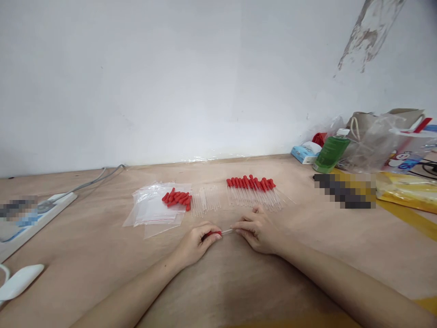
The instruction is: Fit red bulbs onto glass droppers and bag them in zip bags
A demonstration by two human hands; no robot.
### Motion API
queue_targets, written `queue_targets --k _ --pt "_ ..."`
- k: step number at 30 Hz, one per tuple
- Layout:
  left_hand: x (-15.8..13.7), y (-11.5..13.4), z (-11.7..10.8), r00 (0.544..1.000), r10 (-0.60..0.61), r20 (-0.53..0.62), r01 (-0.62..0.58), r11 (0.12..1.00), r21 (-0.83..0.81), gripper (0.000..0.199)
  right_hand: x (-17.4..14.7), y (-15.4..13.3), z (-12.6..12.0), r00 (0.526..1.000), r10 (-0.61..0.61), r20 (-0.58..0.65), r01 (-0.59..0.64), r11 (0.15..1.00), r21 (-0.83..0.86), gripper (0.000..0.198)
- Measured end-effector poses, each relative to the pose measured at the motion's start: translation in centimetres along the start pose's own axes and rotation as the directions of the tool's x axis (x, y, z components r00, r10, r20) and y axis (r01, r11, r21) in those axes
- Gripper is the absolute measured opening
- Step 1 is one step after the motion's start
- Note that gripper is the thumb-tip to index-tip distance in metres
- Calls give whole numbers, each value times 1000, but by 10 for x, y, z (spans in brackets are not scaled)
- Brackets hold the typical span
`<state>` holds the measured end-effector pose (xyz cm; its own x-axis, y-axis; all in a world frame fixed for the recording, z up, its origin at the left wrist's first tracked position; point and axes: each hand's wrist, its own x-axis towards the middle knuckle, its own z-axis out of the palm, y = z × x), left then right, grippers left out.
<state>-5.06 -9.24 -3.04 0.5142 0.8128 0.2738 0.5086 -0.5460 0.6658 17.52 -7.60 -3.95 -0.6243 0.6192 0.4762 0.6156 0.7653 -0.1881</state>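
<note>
Between the fingers of my left hand (200, 240) is a red rubber dropper bulb (216, 233). A thin clear dropper tube (227, 232) runs from the bulb's end to my right hand (256, 231), whose thumb and fingers pinch it. How deep the tube sits in the bulb is hidden. Beyond my hands lies a row of droppers (251, 183) with red bulbs on clear tubes. Left of that row are several bare clear tubes (206, 200). Loose red bulbs (176, 197) rest in a pile on clear plastic zip bags (153, 212).
A white power strip (58, 207) with a grey cable lies at the left, near a white rounded object (23, 280). At the right stand a green bottle (332, 150), a tissue pack (304, 154), bags and a plastic cup (408, 148). A wall closes off the wooden table (102, 255).
</note>
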Motion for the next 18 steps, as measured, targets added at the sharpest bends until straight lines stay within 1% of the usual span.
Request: queue_targets --k 4,6,12,15,18 --pt "-1 -3 1 1000 21 -20 -20 998 57 18 2 -9 -3 1000 -9 2 9 1000 -3 22" --pt "-1 -3 1 999 36 -22 -34 996 78 18 4 -13 -4 1000 4 23 -5 1000 10 24" --pt "-2 -2 2 992 128 -3 -127 985 115 17 7 -20 -4 988 45 147 -63 991 118 25" --pt "-2 -2 2 989 151 3 -150 981 127 17 8 -21 -3 980 58 190 -92 981 170 28" --pt "-1 -3 3 985 172 0 -170 975 145 18 9 -21 -1 969 77 234 -123 975 187 31"
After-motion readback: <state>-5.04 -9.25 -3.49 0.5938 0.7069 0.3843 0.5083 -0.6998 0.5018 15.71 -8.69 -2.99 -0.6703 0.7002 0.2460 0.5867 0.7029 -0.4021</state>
